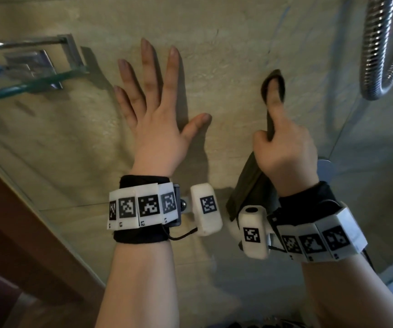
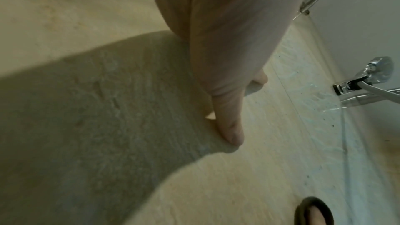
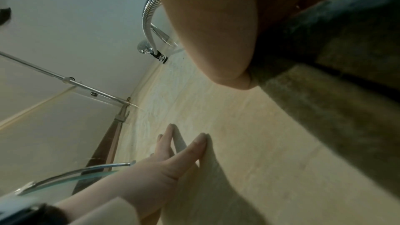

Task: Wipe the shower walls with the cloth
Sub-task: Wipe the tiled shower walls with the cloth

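Note:
My left hand point(image 1: 153, 95) lies flat on the beige tiled shower wall point(image 1: 226, 43), fingers spread and straight; the right wrist view shows the same left hand point(image 3: 173, 153) pressed to the tiles. My right hand point(image 1: 283, 143) grips a dark grey-green cloth point(image 1: 252, 190) against the wall. The cloth wraps over my raised index finger and hangs down past the wrist. In the right wrist view the cloth point(image 3: 337, 67) fills the upper right beside my palm. The left wrist view shows my left thumb point(image 2: 229, 122) touching the wall.
A glass corner shelf point(image 1: 32, 84) with a metal rail sits on the wall to the left. A chrome shower hose point(image 1: 378, 50) loops at the upper right, and a chrome tap fitting point(image 2: 368, 78) is mounted beyond it. A glass shower panel point(image 3: 54, 126) stands at the side.

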Action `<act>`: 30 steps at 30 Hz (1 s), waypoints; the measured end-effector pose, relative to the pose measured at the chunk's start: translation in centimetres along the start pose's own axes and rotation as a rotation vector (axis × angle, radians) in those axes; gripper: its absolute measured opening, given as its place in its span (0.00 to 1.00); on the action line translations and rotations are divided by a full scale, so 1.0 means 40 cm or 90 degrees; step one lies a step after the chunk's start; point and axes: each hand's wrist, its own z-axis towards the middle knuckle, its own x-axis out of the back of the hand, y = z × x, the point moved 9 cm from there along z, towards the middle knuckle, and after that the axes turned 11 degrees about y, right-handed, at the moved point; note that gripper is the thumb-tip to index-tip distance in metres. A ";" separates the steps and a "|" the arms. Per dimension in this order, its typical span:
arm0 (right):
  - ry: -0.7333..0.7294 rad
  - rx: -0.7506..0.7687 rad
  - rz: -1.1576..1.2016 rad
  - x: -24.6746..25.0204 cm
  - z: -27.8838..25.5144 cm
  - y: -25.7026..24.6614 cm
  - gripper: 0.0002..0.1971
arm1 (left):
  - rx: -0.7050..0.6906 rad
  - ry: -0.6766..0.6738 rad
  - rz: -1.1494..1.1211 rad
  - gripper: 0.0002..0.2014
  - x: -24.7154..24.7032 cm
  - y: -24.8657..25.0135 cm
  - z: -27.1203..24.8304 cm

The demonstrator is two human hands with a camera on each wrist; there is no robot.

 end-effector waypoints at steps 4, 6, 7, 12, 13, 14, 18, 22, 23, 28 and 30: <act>-0.045 0.015 -0.007 -0.030 -0.014 -0.030 0.41 | -0.011 0.025 -0.024 0.50 0.016 0.024 0.013; -0.087 0.055 -0.017 -0.047 -0.026 -0.048 0.40 | -0.047 0.030 -0.014 0.51 0.023 0.046 0.030; -0.098 0.060 -0.013 -0.050 -0.027 -0.048 0.40 | -0.066 0.030 -0.003 0.51 0.024 0.058 0.039; -0.065 0.003 0.001 -0.021 -0.013 -0.002 0.41 | -0.108 0.019 0.029 0.53 0.007 0.118 0.072; -0.056 -0.015 0.003 -0.015 -0.013 0.010 0.42 | -0.097 0.015 0.031 0.54 0.004 0.123 0.074; -0.049 -0.027 0.006 -0.011 -0.015 0.018 0.42 | -0.088 0.013 0.034 0.54 0.001 0.126 0.074; -0.049 -0.022 0.000 -0.028 -0.024 0.013 0.43 | -0.086 0.000 0.036 0.55 -0.005 0.123 0.073; -0.053 0.059 0.032 -0.047 -0.038 -0.005 0.42 | -0.083 -0.014 0.042 0.55 -0.013 0.117 0.074; -0.040 0.078 0.040 -0.039 -0.039 -0.001 0.40 | -0.083 -0.016 0.042 0.56 -0.015 0.118 0.073; 0.058 0.034 0.028 0.012 -0.019 0.048 0.40 | -0.080 -0.021 0.044 0.57 -0.022 0.117 0.074; 0.047 0.036 0.038 0.006 -0.016 0.046 0.42 | -0.078 -0.023 0.049 0.57 -0.023 0.116 0.076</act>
